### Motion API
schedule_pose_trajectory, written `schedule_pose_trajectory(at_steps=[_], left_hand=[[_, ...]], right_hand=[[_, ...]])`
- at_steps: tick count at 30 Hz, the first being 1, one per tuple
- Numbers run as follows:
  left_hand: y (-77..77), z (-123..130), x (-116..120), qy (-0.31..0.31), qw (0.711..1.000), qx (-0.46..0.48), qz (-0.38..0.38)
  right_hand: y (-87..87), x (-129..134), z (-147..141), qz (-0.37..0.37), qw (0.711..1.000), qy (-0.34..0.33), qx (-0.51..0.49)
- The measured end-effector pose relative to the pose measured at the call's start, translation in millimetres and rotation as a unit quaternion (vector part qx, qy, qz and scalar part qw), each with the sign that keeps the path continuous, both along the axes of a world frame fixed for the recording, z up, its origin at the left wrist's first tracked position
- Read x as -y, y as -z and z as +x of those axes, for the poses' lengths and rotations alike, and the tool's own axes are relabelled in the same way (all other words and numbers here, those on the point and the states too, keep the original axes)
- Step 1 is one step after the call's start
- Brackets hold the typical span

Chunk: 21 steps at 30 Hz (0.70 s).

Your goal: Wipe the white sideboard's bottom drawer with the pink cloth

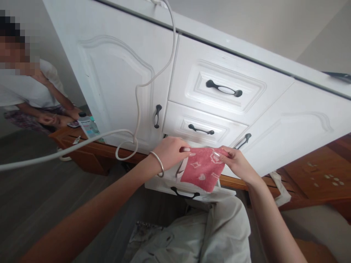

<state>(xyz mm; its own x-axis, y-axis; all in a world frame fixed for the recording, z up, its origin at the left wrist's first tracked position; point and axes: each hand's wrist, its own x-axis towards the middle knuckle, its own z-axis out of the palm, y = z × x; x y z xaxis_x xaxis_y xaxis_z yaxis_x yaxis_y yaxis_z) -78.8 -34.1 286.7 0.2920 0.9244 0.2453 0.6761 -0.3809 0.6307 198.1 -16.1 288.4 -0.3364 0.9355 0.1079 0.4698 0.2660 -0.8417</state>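
A red cloth [203, 168] with pale patterns hangs folded between my two hands, above a pulled-out white drawer [159, 186]. My left hand [172, 151], with a silver bangle at the wrist, pinches its upper left corner. At the upper right corner, my right hand [233, 159] grips the cloth between thumb and fingers. The cloth hides much of the drawer's inside. A black handle [185, 193] shows on the drawer's front, just below the cloth.
A white cabinet [123, 76] with closed doors and drawers stands ahead. A white cable [137, 109] hangs across it. Bottles [86, 124] stand on a wooden surface [64, 137] at the left, near a seated person [30, 87]. A white strap [281, 190] lies at the right.
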Motion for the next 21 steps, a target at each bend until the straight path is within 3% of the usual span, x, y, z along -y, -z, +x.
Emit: schedule_pose_trajectory(at_steps=[5,12,16,18,21], left_hand=[[-18.1,4.0,-3.8,-0.021,0.999,0.018,-0.025],[-17.2,7.3,-3.3,-0.021,0.999,0.024,0.028],[-12.1,10.3,-4.9,0.061,0.985,0.156,0.049],[-7.4,13.0,-3.3,0.093,0.967,0.236,-0.001],[0.9,19.0,6.8,0.08,0.931,0.341,-0.104]], right_hand=[[17.8,-8.6,-3.0,0.033,0.991,0.092,-0.091],[20.3,-7.4,3.4,0.128,0.982,0.102,-0.095],[21.9,-1.8,0.9,0.041,0.982,0.046,-0.18],[27.7,2.7,-6.5,-0.01,0.969,0.048,-0.241],[40.5,13.5,-20.2,-0.037,0.954,0.062,-0.291]])
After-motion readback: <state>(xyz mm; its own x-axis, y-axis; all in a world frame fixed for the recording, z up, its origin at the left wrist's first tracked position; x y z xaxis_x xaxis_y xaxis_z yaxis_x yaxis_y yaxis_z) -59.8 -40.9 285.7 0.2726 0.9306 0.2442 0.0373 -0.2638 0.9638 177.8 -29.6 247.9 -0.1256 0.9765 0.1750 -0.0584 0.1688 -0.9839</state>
